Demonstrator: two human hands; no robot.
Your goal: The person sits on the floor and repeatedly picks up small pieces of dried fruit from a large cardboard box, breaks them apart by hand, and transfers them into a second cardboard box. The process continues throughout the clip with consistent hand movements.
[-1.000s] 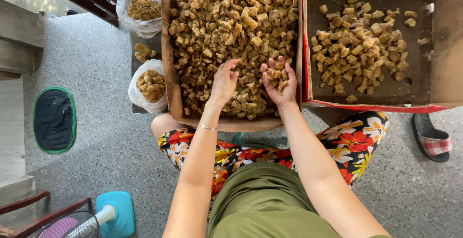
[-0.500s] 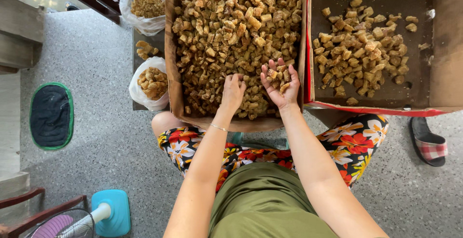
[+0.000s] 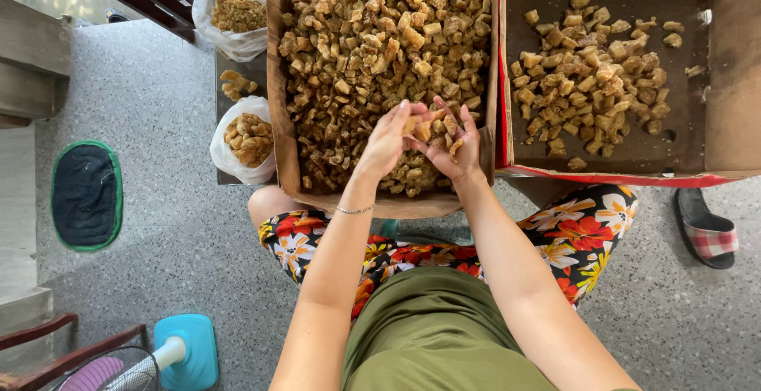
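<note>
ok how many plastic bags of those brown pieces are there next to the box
2. One plastic bag sits at the top left, beside the full cardboard box's far corner. The other bag lies lower, against the box's left side. More could be hidden beyond the frame's top edge.
</note>
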